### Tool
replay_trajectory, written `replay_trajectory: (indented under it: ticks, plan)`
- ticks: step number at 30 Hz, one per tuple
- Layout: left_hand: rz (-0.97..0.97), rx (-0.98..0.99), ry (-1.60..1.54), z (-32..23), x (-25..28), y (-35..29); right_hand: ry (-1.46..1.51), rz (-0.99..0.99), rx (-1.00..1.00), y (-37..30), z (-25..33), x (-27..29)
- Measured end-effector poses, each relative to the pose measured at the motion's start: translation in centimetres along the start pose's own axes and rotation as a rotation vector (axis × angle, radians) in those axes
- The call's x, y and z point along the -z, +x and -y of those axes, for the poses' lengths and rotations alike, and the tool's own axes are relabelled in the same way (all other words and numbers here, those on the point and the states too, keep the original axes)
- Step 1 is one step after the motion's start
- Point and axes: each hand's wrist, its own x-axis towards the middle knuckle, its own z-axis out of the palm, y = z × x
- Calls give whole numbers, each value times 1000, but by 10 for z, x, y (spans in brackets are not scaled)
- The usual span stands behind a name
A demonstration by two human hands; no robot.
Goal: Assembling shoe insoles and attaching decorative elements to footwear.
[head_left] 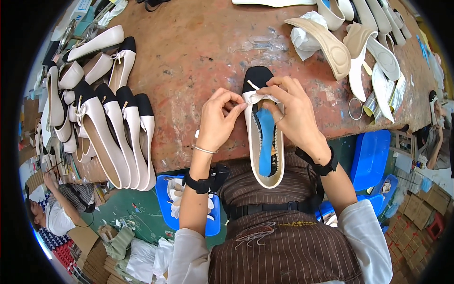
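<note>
A cream ballet flat (258, 165) with a black toe cap lies before me at the table's near edge, toe pointing away and heel overhanging. Inside it runs a blue strip (266, 137) along the bare sole, with a dark stitched edge around it. My left hand (216, 120) is closed in a pinch at the left side of the shoe's throat, near the small bow. My right hand (295, 111) grips the throat from the right, thumb inside the opening and fingers over the bow, which they partly hide.
Several similar flats (113, 142) are stacked at the left of the worn table (189, 52). Loose beige insoles (326, 47), a tape roll (371, 106) and more shoes (369, 14) lie at the right. Blue bins (371, 158) stand below. Another person (59, 215) is at far left.
</note>
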Motion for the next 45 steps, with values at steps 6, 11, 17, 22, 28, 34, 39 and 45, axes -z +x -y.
replay_trajectory:
  ticks: [6, 11, 17, 22, 28, 34, 39, 45]
  plan:
    - [107, -3, -348, -2, 13, -5, 16, 3, -13, 3, 1, 2]
    - [48, 55, -277, -2, 1, -10, -43, -24, 41, 3, 5, 0]
    - [84, 4, -125, 9, 0, -3, 26, -36, 42, 3, 5, 1]
    - [83, -54, -164, 6, 0, -5, 27, -20, 69, 3, 8, 2]
    - [47, 16, -466, 5, -10, -11, -122, 71, 126, 8, 16, -7]
    - [-249, 20, -422, 6, -13, -16, -269, 111, 154, 18, 22, -15]
    - [-244, 91, -449, 2, -11, -20, -366, 160, 166, 23, 23, -18]
    - [-44, -84, -150, -3, -10, -9, -272, 210, 143, 18, 22, -9]
